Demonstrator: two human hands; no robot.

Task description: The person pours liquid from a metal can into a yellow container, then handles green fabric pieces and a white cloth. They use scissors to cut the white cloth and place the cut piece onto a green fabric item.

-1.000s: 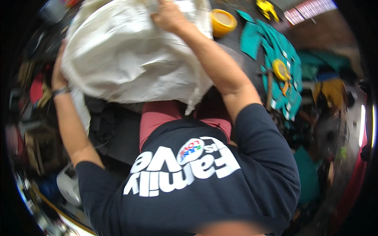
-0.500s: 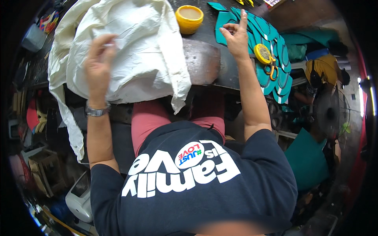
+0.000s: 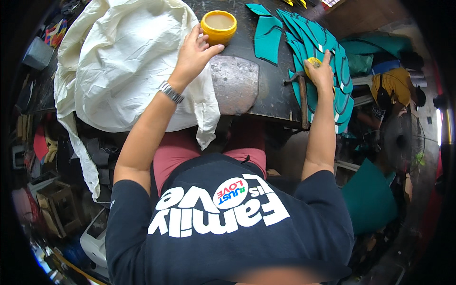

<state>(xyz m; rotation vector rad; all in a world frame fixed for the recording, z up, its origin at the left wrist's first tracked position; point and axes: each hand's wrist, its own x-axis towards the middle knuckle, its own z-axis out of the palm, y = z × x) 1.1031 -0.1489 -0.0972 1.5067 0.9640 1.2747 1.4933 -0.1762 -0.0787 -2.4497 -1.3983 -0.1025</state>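
Observation:
My left hand [image 3: 192, 56] reaches to the near left side of a yellow jar [image 3: 218, 35] of pale contents. Its fingers and thumb are spread, and I cannot tell if they touch the jar. At the right, my right hand [image 3: 321, 75] is closed at a small round yellow tin [image 3: 311, 66], index finger stretched out. The tin lies over overlapping teal cut pieces [image 3: 304, 35] with dark edges. The scissors there are mostly hidden by this hand. A hammer [image 3: 303, 102] lies beside my right forearm. One teal piece [image 3: 267, 40] lies apart, right of the jar.
White cloth [image 3: 128, 61] covers the table's left part and hangs over its near edge. A worn flat slab [image 3: 235, 83] lies in the middle of the dark table [image 3: 280, 90]. A fan [image 3: 401, 133] and another person [image 3: 394, 88] are at the right.
My left hand has moved right, from over the white cloth to the jar. My right hand has come down and nearer to the round tin. The hammer now shows, and one teal piece lies separate.

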